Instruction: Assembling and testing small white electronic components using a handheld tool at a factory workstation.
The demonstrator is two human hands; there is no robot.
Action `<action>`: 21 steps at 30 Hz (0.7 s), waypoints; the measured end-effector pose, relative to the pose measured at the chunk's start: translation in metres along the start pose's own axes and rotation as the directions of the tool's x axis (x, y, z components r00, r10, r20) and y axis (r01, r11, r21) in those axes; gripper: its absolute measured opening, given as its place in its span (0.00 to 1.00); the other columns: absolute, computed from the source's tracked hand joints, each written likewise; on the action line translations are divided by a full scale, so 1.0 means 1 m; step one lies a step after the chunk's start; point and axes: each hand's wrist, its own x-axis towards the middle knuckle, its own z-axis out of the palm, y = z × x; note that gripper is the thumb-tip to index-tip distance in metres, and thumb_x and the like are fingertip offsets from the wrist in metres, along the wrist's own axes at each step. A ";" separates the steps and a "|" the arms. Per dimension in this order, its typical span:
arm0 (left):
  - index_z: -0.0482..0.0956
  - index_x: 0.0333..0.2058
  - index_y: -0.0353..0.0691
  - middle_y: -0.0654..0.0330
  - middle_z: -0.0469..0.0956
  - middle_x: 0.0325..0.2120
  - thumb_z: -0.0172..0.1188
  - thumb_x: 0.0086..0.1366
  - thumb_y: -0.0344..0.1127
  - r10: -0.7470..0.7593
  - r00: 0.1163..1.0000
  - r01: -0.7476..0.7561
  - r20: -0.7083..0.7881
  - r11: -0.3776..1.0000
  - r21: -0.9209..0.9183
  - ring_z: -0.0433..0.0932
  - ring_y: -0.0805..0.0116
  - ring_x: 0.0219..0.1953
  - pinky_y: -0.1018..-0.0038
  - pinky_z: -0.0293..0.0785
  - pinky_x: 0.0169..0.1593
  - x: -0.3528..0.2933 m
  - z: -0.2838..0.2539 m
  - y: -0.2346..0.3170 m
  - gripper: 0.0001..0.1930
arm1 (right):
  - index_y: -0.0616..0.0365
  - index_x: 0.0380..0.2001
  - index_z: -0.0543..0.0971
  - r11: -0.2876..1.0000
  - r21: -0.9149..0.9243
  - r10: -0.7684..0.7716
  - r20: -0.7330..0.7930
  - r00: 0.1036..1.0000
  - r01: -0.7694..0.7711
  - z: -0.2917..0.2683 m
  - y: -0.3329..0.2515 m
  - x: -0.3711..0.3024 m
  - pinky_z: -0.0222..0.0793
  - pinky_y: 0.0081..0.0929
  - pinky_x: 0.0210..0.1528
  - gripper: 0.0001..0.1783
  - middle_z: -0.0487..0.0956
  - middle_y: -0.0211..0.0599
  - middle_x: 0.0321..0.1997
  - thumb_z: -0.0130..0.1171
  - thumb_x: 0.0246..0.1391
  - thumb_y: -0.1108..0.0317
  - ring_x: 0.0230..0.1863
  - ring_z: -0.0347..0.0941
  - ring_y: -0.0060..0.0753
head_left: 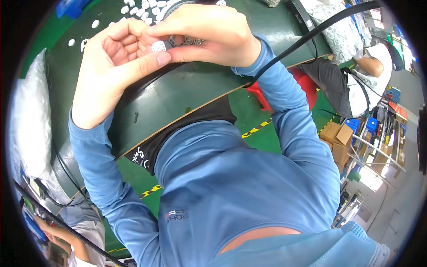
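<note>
A small white plastic piece with holes in its face is held up over the green table. My left hand has its thumb against the lower edge of the piece, with the other fingers curled behind. From the other side my right hand closes in, its forefinger above the piece and its thumb just beside the left thumb. Small dark parts show in the gap under my right forefinger; whether they are held or lie behind is unclear. Many white pieces lie scattered on the table beyond my hands.
A round grey rim is partly hidden behind my right hand. Clear plastic bags stand at left and far right. A black cable crosses near my right forearm. A red stool and a seated person are at right.
</note>
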 end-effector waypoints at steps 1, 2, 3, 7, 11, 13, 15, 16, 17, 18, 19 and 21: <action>0.76 0.43 0.34 0.64 0.78 0.40 0.67 0.63 0.23 -0.026 1.000 0.026 0.000 1.000 -0.002 0.77 0.79 0.44 0.81 0.72 0.51 -0.001 -0.001 0.000 0.11 | 0.47 0.44 0.85 0.999 0.034 0.005 0.032 0.999 -0.007 0.000 -0.001 0.004 0.76 0.29 0.32 0.17 0.80 0.27 0.29 0.74 0.51 0.60 0.28 0.78 0.32; 0.76 0.43 0.34 0.64 0.79 0.39 0.67 0.63 0.23 -0.053 0.999 0.053 0.002 0.999 -0.007 0.77 0.79 0.43 0.81 0.72 0.51 0.000 -0.003 -0.002 0.11 | 0.47 0.44 0.85 0.999 0.039 0.008 0.039 0.999 -0.009 -0.007 -0.008 0.015 0.76 0.29 0.32 0.17 0.80 0.27 0.29 0.74 0.51 0.60 0.28 0.78 0.32; 0.76 0.43 0.34 0.64 0.79 0.39 0.67 0.63 0.23 -0.054 0.999 0.054 0.000 0.998 -0.015 0.77 0.79 0.43 0.81 0.72 0.51 0.001 -0.004 -0.002 0.11 | 0.54 0.43 0.84 0.973 -0.211 -0.031 0.262 0.965 0.089 -0.020 -0.017 0.028 0.75 0.29 0.31 0.16 0.81 0.34 0.30 0.74 0.49 0.68 0.29 0.79 0.37; 0.79 0.43 0.34 0.64 0.80 0.40 0.66 0.66 0.27 0.015 0.993 0.012 -0.116 0.973 0.232 0.78 0.79 0.42 0.82 0.72 0.49 -0.004 -0.022 0.001 0.09 | 0.58 0.42 0.85 0.847 0.211 0.443 0.227 0.867 -0.488 -0.016 -0.021 0.024 0.73 0.27 0.30 0.15 0.80 0.35 0.27 0.72 0.48 0.75 0.25 0.76 0.31; 0.83 0.48 0.34 0.69 0.80 0.38 0.64 0.70 0.36 0.196 0.909 -0.023 -0.367 0.904 0.426 0.72 0.82 0.40 0.84 0.64 0.46 -0.003 -0.064 -0.015 0.13 | 0.60 0.42 0.86 0.850 0.124 0.457 0.311 0.833 -0.512 -0.016 -0.018 0.019 0.69 0.23 0.29 0.14 0.79 0.33 0.25 0.73 0.50 0.72 0.23 0.71 0.24; 0.82 0.49 0.34 0.69 0.79 0.38 0.64 0.71 0.36 0.204 0.905 -0.045 -0.373 0.918 0.394 0.71 0.82 0.40 0.84 0.64 0.46 -0.004 -0.079 -0.019 0.13 | 0.60 0.43 0.85 0.874 -0.144 0.484 0.340 0.806 -0.465 -0.016 -0.028 0.023 0.68 0.23 0.29 0.15 0.79 0.33 0.25 0.73 0.51 0.71 0.23 0.71 0.24; 0.82 0.51 0.34 0.70 0.77 0.38 0.62 0.72 0.37 0.223 0.891 -0.083 -0.394 0.936 0.341 0.69 0.82 0.40 0.84 0.63 0.47 -0.006 -0.090 -0.017 0.15 | 0.60 0.44 0.85 0.843 -0.389 0.510 0.362 0.780 -0.371 -0.015 -0.025 0.021 0.67 0.23 0.29 0.16 0.78 0.33 0.24 0.73 0.51 0.70 0.23 0.70 0.24; 0.82 0.53 0.34 0.70 0.77 0.38 0.62 0.72 0.37 0.235 0.885 -0.107 -0.403 0.943 0.315 0.69 0.82 0.40 0.84 0.63 0.47 -0.007 -0.095 -0.016 0.16 | 0.61 0.44 0.85 0.839 -0.153 0.539 0.360 0.762 -0.522 -0.015 -0.017 0.016 0.68 0.24 0.29 0.16 0.78 0.33 0.24 0.73 0.52 0.69 0.23 0.70 0.24; 0.82 0.53 0.33 0.69 0.76 0.39 0.60 0.73 0.37 0.265 0.882 -0.102 -0.391 0.915 0.391 0.69 0.81 0.40 0.83 0.63 0.48 -0.009 -0.100 -0.014 0.16 | 0.61 0.45 0.85 0.769 0.095 0.564 0.366 0.740 -0.633 -0.016 -0.012 0.013 0.68 0.24 0.29 0.16 0.78 0.33 0.24 0.73 0.52 0.68 0.23 0.70 0.24; 0.82 0.53 0.33 0.69 0.76 0.39 0.60 0.73 0.37 0.265 0.882 -0.102 -0.390 0.915 0.391 0.69 0.81 0.40 0.83 0.63 0.48 -0.012 -0.101 -0.015 0.16 | 0.61 0.45 0.85 0.768 0.095 0.564 0.365 0.740 -0.633 -0.018 -0.010 0.009 0.68 0.24 0.29 0.16 0.78 0.33 0.24 0.73 0.52 0.68 0.23 0.70 0.24; 0.82 0.52 0.32 0.68 0.76 0.39 0.61 0.73 0.37 0.298 0.835 -0.075 -0.462 0.895 0.440 0.69 0.80 0.40 0.83 0.63 0.48 -0.014 -0.096 -0.012 0.16 | 0.60 0.44 0.85 0.788 0.056 0.553 0.373 0.745 -0.613 -0.018 -0.011 0.010 0.68 0.24 0.29 0.16 0.78 0.33 0.24 0.74 0.53 0.67 0.23 0.70 0.24; 0.86 0.49 0.36 0.67 0.80 0.39 0.65 0.69 0.42 0.367 0.753 -0.074 -0.546 0.872 0.483 0.72 0.80 0.41 0.81 0.64 0.51 -0.021 -0.103 -0.017 0.17 | 0.60 0.44 0.85 0.806 0.019 0.542 0.381 0.750 -0.592 -0.020 -0.012 0.012 0.67 0.24 0.29 0.16 0.78 0.33 0.25 0.74 0.53 0.66 0.23 0.70 0.24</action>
